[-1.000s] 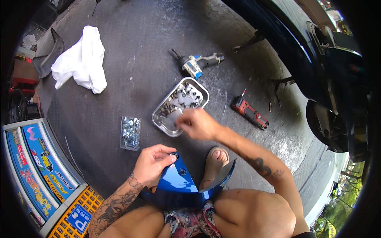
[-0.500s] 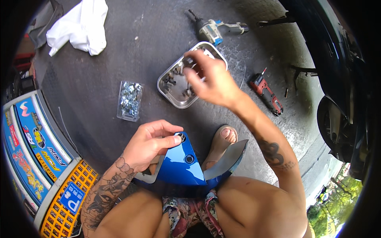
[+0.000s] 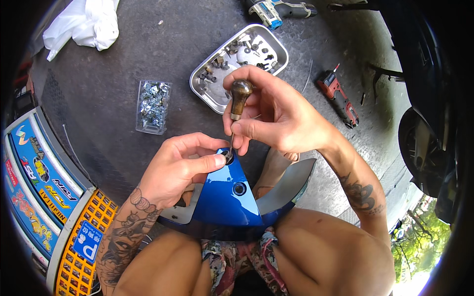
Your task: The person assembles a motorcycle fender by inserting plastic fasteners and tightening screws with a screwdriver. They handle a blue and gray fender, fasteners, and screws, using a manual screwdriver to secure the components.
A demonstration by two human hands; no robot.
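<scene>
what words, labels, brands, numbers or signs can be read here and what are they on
Wording left uncopied; where it stands:
Blue stickered panel, left: several pieces of lettering, some legible.
Square blue sign, lower left: one large white letter, legible, with smaller lettering.
White-and-blue power tool: markings too small to read.
Red power tool: none legible.
Glossy blue part, centre: no lettering seen.

Left-hand grip (image 3: 178, 165) is pinching upper end of blue panel (image 3: 224, 197), thumb lying beside upper hole (image 3: 227, 155). Right-hand grip (image 3: 281, 121) is holding awl-like tool (image 3: 241, 93) with bulbous brown handle, shaft pointing down at same hole; tip's exact depth not clear. Lower hole (image 3: 239, 188) is showing dark. Metal tray (image 3: 198, 94) is holding small dark hardware beyond right-hand grip. Clear box (image 3: 153, 107) of shiny metal clips is lying on floor (image 3: 143, 56), left of tray. Red power tool (image 3: 340, 101) is lying on right.
</scene>
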